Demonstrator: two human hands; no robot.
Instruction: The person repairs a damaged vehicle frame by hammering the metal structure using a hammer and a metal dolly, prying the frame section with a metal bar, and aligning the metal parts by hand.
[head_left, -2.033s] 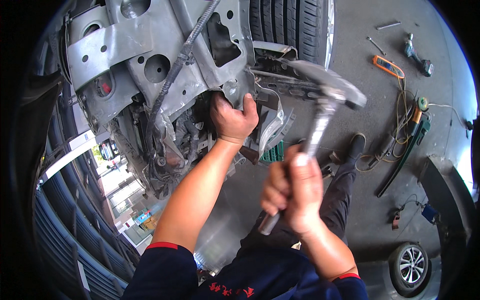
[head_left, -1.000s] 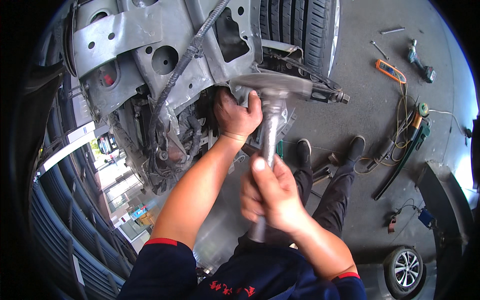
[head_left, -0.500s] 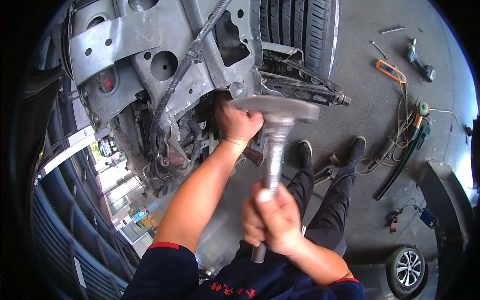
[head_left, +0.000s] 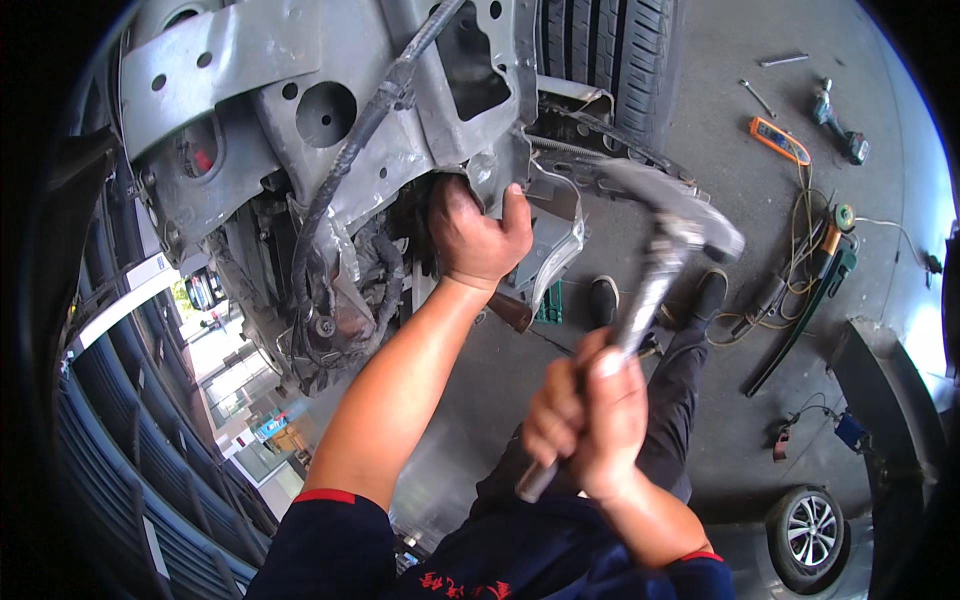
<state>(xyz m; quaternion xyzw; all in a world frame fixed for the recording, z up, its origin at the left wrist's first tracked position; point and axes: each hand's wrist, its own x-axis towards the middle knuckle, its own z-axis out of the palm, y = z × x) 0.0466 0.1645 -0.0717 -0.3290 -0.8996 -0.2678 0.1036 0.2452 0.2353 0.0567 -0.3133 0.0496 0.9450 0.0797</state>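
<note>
My left hand point(head_left: 480, 240) reaches under the bent grey metal edge of the car body point(head_left: 275, 60), its thumb up against the metal and its fingertips hidden; what it grips cannot be made out. A brown bar-like piece point(head_left: 510, 312) shows below that hand. My right hand point(head_left: 590, 405) is closed round the shiny handle of a large hammer point(head_left: 650, 285). The hammer's head, blurred by motion, is raised to the right of my left hand, over a slotted metal arm beside the tyre point(head_left: 605, 60). A dark corrugated hose point(head_left: 370, 120) crosses the body panel.
On the floor at right lie wrenches point(head_left: 758, 97), a cordless tool point(head_left: 845, 130), an orange-cased device point(head_left: 778, 140), cables, and a grinder point(head_left: 835, 235). A loose wheel point(head_left: 810, 535) is at lower right, below a dark metal stand point(head_left: 875, 390). My feet point(head_left: 708, 300) are below the hammer.
The hammer has swung from just over my left hand out to the right, with my right hand moving right and slightly up. My left hand stays at the metal edge.
</note>
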